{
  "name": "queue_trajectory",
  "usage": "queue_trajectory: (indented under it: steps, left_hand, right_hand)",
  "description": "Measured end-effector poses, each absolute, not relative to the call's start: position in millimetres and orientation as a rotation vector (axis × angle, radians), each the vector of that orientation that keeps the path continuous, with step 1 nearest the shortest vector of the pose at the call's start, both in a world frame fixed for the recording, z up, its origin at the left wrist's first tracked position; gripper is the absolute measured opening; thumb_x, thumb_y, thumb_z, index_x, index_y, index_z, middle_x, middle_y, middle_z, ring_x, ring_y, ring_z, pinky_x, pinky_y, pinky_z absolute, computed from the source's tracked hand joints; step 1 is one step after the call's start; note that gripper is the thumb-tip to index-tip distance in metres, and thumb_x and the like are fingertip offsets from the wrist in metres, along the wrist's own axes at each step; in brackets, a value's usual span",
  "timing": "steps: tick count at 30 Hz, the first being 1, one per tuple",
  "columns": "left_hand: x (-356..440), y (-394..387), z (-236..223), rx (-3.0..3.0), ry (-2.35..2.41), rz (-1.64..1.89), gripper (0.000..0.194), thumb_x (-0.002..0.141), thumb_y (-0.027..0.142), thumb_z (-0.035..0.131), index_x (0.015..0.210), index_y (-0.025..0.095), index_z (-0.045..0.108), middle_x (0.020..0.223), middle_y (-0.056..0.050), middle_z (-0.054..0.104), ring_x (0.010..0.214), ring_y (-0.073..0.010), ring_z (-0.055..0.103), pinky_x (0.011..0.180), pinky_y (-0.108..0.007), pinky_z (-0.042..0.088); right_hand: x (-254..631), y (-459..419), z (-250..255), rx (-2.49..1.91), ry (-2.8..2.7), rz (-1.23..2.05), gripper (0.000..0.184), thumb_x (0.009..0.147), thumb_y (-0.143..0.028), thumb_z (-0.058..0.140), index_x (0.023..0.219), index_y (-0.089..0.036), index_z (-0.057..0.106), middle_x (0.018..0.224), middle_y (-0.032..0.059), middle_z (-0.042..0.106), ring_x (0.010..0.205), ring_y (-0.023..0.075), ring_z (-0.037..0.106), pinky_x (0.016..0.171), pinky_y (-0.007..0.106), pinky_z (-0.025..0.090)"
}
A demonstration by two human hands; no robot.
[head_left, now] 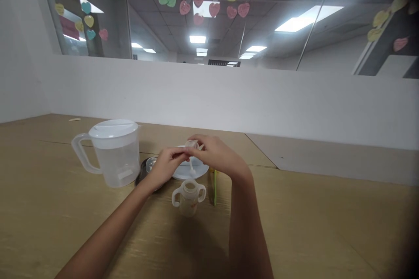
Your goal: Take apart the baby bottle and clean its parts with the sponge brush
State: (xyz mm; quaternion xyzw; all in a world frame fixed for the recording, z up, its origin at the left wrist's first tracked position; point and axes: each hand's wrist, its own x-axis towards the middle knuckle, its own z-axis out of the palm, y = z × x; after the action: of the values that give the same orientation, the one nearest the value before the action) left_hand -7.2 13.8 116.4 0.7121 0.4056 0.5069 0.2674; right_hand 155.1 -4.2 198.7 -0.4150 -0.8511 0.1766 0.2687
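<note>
Above a white plate [200, 171], both of my hands meet on a translucent baby bottle top [191, 144], from which a thin white straw [191, 168] hangs down. My left hand [166, 165] is closed, its fingertips pinching the top's lower left side. Fingers of my right hand [216, 153] curl round the same top from the right, also closed. Just below stands an upright clear baby bottle [189, 205] with two side handles and an uncovered mouth. My fingers hide part of the top.
A lidded clear plastic pitcher [118, 161] stands at the left. Beside my left hand, a dark round tray [143, 176] carries a small clear cup-like piece [151, 164]. Right of the bottle lies a slim green-handled item [215, 187]. A white wall [209, 96] rises behind the table.
</note>
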Motion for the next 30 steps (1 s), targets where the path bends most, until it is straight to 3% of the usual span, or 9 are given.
queue_trajectory:
  steps: [7, 12, 19, 30]
  left_hand:
    - [-2.8, -0.1, 101.7, 1.933, 1.101, 1.264, 0.036, 0.081, 0.043, 0.049, 0.068, 0.014, 0.066, 0.063, 0.000, 0.061, 0.060, -0.0099, 0.049, 0.057, -0.018, 0.036]
    - [-2.4, -8.3, 109.2, 1.922, 1.047, 1.307, 0.033, 0.081, 0.040, 0.051, 0.066, 0.014, 0.064, 0.066, 0.000, 0.060, 0.067, -0.0114, 0.051, 0.064, -0.019, 0.039]
    - [1.4, -13.3, 107.1, 1.930, 1.042, 1.218, 0.034, 0.082, 0.040, 0.049, 0.065, 0.015, 0.063, 0.063, 0.001, 0.058, 0.062, -0.0099, 0.048, 0.058, -0.018, 0.035]
    - [2.4, -15.5, 117.0, 1.972, 1.023, 1.241, 0.027, 0.080, 0.033, 0.049, 0.067, 0.015, 0.063, 0.069, 0.000, 0.061, 0.070, -0.0111, 0.051, 0.067, -0.019, 0.037]
  right_hand:
    - [152.2, -23.0, 201.6, -1.394, -2.365, 0.321, 0.019, 0.073, -0.032, 0.056, 0.069, -0.013, 0.060, 0.064, 0.0025, 0.055, 0.057, 0.0091, 0.043, 0.050, 0.022, 0.025]
    - [151.4, -37.1, 206.1, -1.422, -2.331, 0.209, 0.026, 0.078, -0.036, 0.050, 0.066, -0.015, 0.057, 0.061, 0.0021, 0.052, 0.053, 0.0086, 0.037, 0.048, 0.024, 0.021]
    - [151.3, -41.5, 206.1, -1.497, -2.384, 0.148, 0.024, 0.076, -0.025, 0.048, 0.054, -0.015, 0.050, 0.054, 0.0015, 0.045, 0.050, 0.0075, 0.030, 0.048, 0.026, 0.019]
    - [156.5, -44.7, 207.2, -1.452, -2.331, 0.124, 0.034, 0.078, -0.040, 0.049, 0.056, -0.014, 0.049, 0.055, 0.0005, 0.046, 0.051, 0.0072, 0.033, 0.047, 0.024, 0.019]
